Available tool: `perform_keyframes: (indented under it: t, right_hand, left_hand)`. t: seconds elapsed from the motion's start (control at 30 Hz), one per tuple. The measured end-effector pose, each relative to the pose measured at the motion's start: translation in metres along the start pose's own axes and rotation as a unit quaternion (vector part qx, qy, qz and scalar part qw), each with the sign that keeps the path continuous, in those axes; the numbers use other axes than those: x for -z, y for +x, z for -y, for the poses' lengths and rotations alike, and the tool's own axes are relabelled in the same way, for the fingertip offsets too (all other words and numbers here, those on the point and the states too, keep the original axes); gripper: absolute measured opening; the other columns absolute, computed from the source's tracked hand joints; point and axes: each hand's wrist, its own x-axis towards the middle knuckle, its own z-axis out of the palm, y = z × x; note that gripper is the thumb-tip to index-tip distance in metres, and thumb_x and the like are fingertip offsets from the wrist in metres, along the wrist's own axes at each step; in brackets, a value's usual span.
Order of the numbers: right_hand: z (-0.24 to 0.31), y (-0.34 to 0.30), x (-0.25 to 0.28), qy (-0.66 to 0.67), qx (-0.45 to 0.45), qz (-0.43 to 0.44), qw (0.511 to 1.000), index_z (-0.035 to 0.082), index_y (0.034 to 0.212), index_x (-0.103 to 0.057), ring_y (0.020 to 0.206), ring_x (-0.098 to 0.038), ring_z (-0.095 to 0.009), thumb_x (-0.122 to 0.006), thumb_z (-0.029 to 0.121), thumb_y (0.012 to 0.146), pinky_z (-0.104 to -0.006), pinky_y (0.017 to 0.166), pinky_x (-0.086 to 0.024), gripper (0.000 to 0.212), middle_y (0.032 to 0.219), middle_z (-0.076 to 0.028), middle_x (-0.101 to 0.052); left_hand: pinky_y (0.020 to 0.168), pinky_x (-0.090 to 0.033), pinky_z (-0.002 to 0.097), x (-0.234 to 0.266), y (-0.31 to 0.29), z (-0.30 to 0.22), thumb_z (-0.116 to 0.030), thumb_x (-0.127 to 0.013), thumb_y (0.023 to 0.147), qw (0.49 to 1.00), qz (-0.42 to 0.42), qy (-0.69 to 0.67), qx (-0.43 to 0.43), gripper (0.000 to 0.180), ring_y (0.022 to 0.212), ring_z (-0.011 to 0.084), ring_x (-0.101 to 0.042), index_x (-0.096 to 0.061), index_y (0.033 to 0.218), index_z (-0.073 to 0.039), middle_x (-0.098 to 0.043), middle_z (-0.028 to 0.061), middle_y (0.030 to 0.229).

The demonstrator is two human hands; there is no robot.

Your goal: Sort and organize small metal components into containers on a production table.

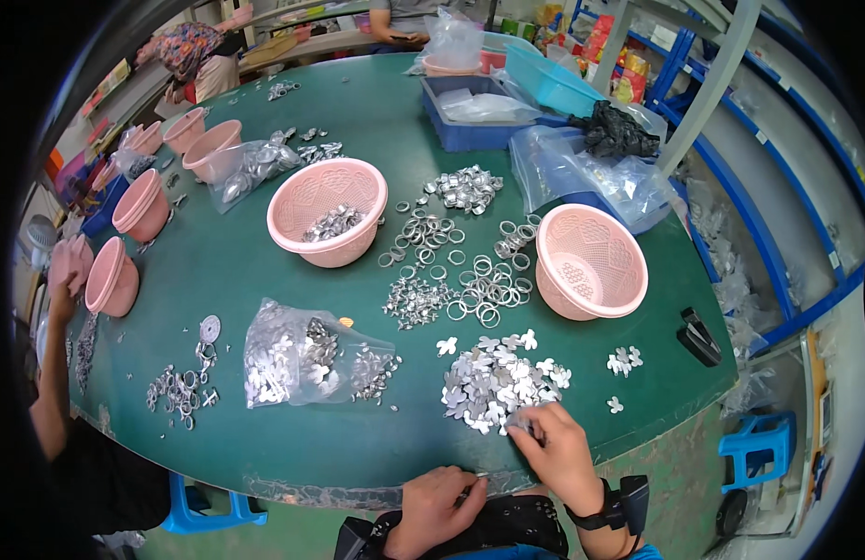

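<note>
Right hand: pinched something unclear at pile, lower centre
Left hand: curled, grip unclear
Spill: wrist drag could've scattered pile

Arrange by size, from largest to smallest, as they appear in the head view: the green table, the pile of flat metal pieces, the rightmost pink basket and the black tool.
1. Green table
2. Pile of flat metal pieces and rightmost pink basket: they look alike, so I leave them unranked.
3. Black tool
</note>
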Motion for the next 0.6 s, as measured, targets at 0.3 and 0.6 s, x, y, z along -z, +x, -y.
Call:
perform_keyframes:
  t: [0.3,0.6]
  right_hand:
    - [-0.020,0.002,0.031,0.444,-0.149,0.045,0.882,0.003,0.080,-0.054,0.056,-0.047,-0.008,-0.061,0.007,0.076,-0.0227,0.049,-0.038,0.009,0.069,-0.002,-0.049]
    - [-0.013,0.006,0.018,0.079,-0.001,0.019,0.997,0.003,0.080,-0.059,0.057,-0.049,-0.010,-0.066,0.005,0.070,-0.0226,0.051,-0.039,0.012,0.069,-0.003,-0.052]
  left_hand:
    - [0.041,-0.038,0.0310,-0.001,0.001,0.000,-0.011,-0.063,0.070,1.000,-0.002,0.013,-0.020,0.012,0.044,0.0210,-0.050,-0.054,0.064,-0.006,-0.049,0.0060,0.052]
    - [0.041,-0.038,0.0306,-0.001,0.000,0.000,-0.011,-0.063,0.070,1.000,-0.003,0.011,-0.014,0.012,0.044,0.0206,-0.050,-0.054,0.064,-0.006,-0.049,0.0055,0.052]
